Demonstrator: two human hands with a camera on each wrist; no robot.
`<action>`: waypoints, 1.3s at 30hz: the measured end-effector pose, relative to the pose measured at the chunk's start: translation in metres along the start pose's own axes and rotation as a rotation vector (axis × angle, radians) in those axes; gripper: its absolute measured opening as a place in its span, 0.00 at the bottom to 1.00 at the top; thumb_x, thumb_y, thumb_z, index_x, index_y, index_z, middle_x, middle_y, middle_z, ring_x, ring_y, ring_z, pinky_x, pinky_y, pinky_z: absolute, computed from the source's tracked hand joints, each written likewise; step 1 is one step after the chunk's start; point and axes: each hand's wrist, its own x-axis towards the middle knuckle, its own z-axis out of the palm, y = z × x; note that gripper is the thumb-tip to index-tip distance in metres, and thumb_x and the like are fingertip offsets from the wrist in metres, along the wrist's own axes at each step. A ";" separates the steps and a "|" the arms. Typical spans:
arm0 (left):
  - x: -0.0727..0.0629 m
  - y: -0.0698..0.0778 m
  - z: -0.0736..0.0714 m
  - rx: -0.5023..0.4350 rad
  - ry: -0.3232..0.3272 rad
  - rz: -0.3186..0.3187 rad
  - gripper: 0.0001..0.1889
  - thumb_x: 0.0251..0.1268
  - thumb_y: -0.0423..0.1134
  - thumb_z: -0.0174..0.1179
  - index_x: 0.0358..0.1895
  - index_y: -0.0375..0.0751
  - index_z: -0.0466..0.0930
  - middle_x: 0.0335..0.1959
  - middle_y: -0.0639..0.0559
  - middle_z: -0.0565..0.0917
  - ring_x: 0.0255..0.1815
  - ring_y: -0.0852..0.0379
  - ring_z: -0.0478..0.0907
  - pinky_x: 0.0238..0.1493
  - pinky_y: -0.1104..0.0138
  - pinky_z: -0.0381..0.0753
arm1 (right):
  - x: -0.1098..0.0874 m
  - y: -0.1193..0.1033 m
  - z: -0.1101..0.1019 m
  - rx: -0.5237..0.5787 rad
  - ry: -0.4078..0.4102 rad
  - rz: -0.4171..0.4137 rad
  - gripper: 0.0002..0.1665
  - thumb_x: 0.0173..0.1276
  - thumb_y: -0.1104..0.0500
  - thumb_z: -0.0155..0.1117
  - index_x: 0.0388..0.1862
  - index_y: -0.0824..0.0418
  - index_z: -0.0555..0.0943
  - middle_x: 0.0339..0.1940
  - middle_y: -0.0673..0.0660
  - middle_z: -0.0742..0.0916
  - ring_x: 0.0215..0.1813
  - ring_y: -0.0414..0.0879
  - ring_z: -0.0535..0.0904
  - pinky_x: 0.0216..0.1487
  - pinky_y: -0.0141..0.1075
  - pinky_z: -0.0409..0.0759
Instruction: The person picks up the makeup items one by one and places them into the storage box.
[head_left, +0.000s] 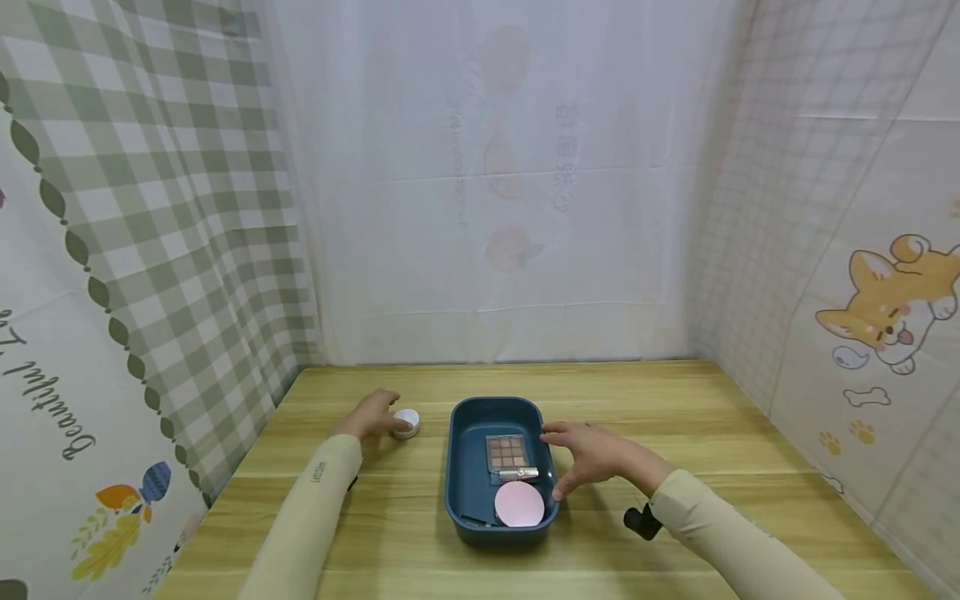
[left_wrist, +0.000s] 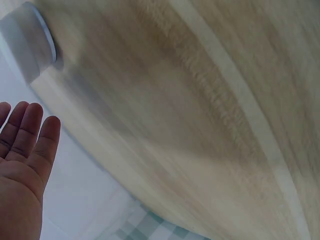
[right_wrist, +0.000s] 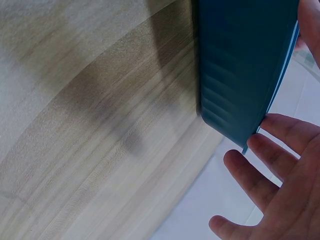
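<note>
On the left of the table stands a small white round container (head_left: 407, 423), with my left hand (head_left: 371, 417) right beside it. In the left wrist view the fingers are extended, a little apart from that white container (left_wrist: 27, 42). A deep blue rectangular bin (head_left: 454, 467) stands in the middle. My right hand (head_left: 596, 454) is at its right side, fingers spread, fingertips (right_wrist: 262, 145) at the rim. Inside the bin lie a makeup palette (head_left: 507, 452) with brownish pans, a small shiny tube (head_left: 519, 474), a pink round disc (head_left: 519, 504) and a slim dark item (head_left: 476, 522).
The wood-grain table (head_left: 637, 408) reaches back to a white curtain (head_left: 420, 250). A green checked cloth (head_left: 187, 167) hangs along the left, and a printed cloth with a cartoon dog (head_left: 892, 308) along the right.
</note>
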 end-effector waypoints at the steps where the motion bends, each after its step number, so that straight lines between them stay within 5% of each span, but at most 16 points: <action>1: 0.000 0.000 0.002 0.000 0.000 -0.001 0.37 0.58 0.40 0.73 0.64 0.19 0.67 0.60 0.26 0.74 0.63 0.32 0.70 0.63 0.46 0.71 | 0.000 0.000 0.000 0.001 0.000 0.000 0.56 0.49 0.37 0.80 0.70 0.65 0.71 0.73 0.64 0.70 0.72 0.65 0.65 0.67 0.69 0.57; 12: 0.002 -0.003 0.013 -0.008 0.036 0.029 0.34 0.53 0.38 0.74 0.58 0.18 0.72 0.53 0.29 0.78 0.54 0.36 0.75 0.56 0.48 0.76 | 0.001 -0.003 -0.001 -0.005 -0.002 0.002 0.56 0.49 0.36 0.79 0.71 0.65 0.71 0.73 0.63 0.70 0.72 0.65 0.65 0.67 0.69 0.58; 19: 0.004 -0.001 0.015 -0.008 0.032 0.026 0.18 0.52 0.35 0.74 0.40 0.27 0.79 0.38 0.42 0.79 0.38 0.49 0.74 0.41 0.57 0.78 | 0.001 -0.003 -0.001 -0.006 0.000 -0.008 0.57 0.49 0.36 0.79 0.71 0.65 0.71 0.73 0.63 0.70 0.71 0.65 0.65 0.67 0.69 0.58; 39: 0.005 0.005 0.018 -0.001 0.029 -0.002 0.20 0.52 0.34 0.73 0.45 0.23 0.81 0.42 0.40 0.80 0.42 0.47 0.76 0.48 0.53 0.80 | 0.000 0.000 -0.001 -0.015 0.003 -0.019 0.57 0.49 0.35 0.79 0.71 0.67 0.71 0.73 0.64 0.70 0.72 0.65 0.65 0.67 0.68 0.60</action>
